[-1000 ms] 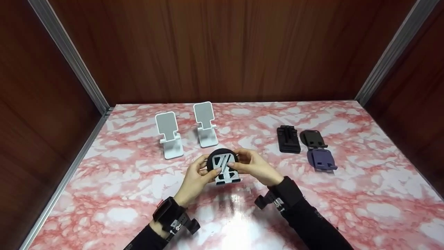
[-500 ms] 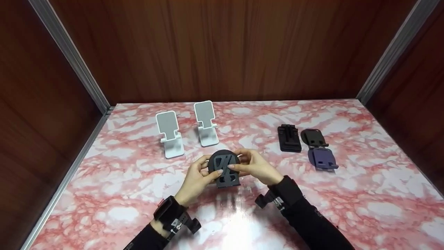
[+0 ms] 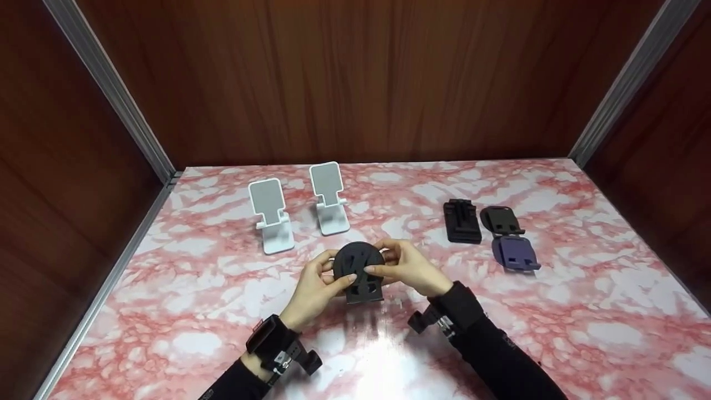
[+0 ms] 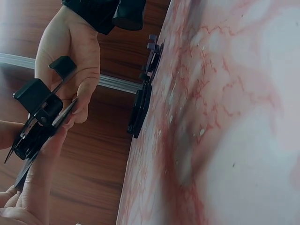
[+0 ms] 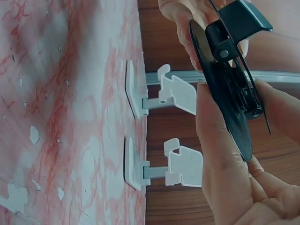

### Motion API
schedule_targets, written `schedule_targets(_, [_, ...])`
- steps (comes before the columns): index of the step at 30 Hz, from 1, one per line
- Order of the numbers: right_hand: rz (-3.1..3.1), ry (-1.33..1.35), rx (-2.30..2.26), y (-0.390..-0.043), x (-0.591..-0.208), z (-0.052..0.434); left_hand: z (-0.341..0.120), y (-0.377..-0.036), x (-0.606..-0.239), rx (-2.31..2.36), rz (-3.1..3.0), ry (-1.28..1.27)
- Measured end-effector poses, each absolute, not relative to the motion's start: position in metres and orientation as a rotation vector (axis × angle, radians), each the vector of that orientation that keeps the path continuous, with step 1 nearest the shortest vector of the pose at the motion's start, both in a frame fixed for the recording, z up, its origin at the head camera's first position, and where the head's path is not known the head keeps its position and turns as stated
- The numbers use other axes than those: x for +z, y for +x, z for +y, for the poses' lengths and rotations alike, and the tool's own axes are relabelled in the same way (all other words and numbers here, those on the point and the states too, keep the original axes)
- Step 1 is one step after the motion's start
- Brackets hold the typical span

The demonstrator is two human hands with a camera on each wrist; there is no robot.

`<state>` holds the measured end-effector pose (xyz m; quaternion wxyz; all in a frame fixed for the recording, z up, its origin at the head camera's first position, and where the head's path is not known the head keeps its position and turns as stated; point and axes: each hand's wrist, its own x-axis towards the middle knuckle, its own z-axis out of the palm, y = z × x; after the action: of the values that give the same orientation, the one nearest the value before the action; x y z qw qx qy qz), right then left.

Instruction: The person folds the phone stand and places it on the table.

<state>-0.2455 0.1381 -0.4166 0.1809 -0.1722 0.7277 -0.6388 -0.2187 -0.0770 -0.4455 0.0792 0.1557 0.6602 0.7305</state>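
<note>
Both hands hold a black folding phone stand (image 3: 358,256) with a round base, near the middle of the table. My left hand (image 3: 315,284) grips its left edge, thumb on the slotted front plate; my right hand (image 3: 415,270) does the same from the right. Seen edge-on in the right wrist view, the stand (image 5: 225,89) is folded nearly flat, its plate lying close along the round base. Its bent lip and hinge pin show in the left wrist view, where the stand (image 4: 42,115) is held above the tabletop.
Two white phone stands (image 3: 268,203) (image 3: 328,180) stand unfolded at the back left. To the right lie a folded black stand (image 3: 462,223), a dark olive one (image 3: 502,220) and a purple one (image 3: 517,253). Wood-grain panels (image 3: 355,83) wall in the marbled table (image 3: 194,311).
The held stand has tilted, its front plate going from a bright glare to dark black, and its lower lip has shifted slightly down. Both hands keep their grip in nearly the same place.
</note>
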Motion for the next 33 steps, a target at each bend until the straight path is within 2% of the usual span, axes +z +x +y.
schedule_targets(22, [2.023, -0.483, -1.826, -0.24, -0.417, 0.146, -0.075, -0.217, -0.449, 2.126, 1.954, 0.481])
schedule_targets(33, [2.184, -0.363, -1.762, -0.245, -0.415, 0.21, -0.079, -0.215, -0.446, 1.702, 2.599, 0.736])
